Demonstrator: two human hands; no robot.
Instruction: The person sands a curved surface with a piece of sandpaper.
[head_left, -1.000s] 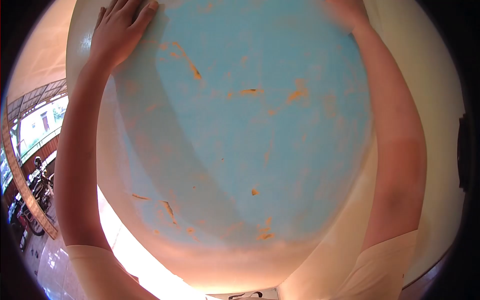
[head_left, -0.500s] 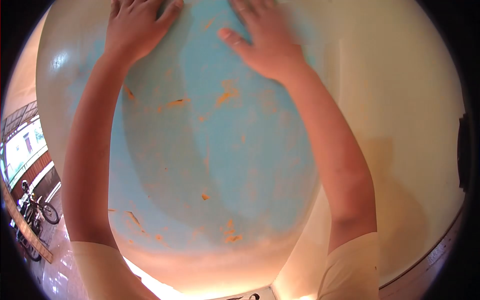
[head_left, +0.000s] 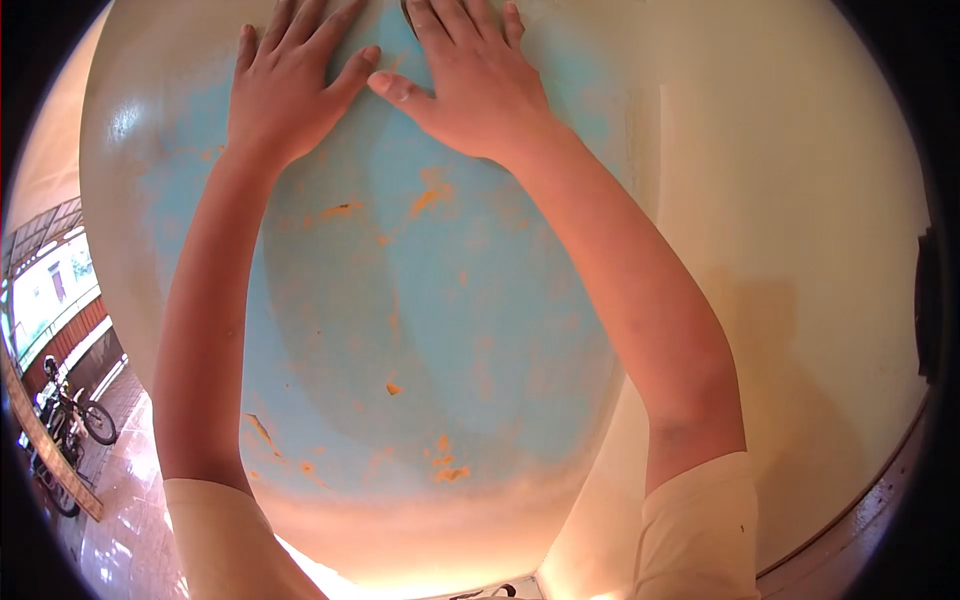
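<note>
A large curved surface (head_left: 480, 320) fills the middle of the head view, light blue with orange-brown patches and a pale rim. My left hand (head_left: 295, 85) lies near its top, palm towards the surface, fingers spread. Close beside it on the right, my right hand (head_left: 475, 85) is also spread, its thumb pointing at my left thumb without touching it. A thin dark edge shows by the right index finger; what it belongs to is unclear. No object is visible between the fingers of my left hand.
A cream wall (head_left: 820, 200) stands on the right, with a dark object (head_left: 926, 305) at its far edge. Motorcycles (head_left: 65, 430) are parked at the lower left beyond a wooden strip (head_left: 55, 455), on a shiny tiled floor (head_left: 130, 500).
My right hand has moved left and slightly down, closer to my left hand. My left hand has shifted slightly right and down, and more of its fingers show.
</note>
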